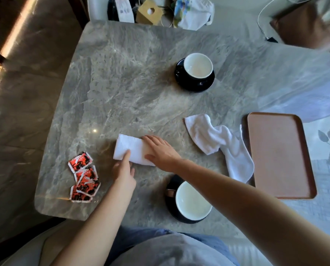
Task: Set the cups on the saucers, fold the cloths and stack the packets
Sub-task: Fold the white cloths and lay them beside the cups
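A folded white cloth (128, 147) lies on the marble table in front of me. My right hand (161, 152) rests flat on its right end, fingers spread. My left hand (123, 169) presses one extended index finger on the cloth's near edge, the other fingers curled. A second white cloth (219, 144) lies crumpled and unfolded to the right. One white-lined cup (198, 65) sits on a dark saucer (194, 83) at the far middle. Another cup (193, 201) sits on a dark saucer (170, 198) near me, partly under my right forearm. Several red packets (83, 177) lie loosely overlapped at the near left.
A brown tray (279, 154) lies at the right, its left edge touching the crumpled cloth. The table's (122, 83) rounded near-left corner is close to the packets. Bags and a cardboard box (149, 11) sit beyond the far edge. A brown cushion (304, 25) is at the far right.
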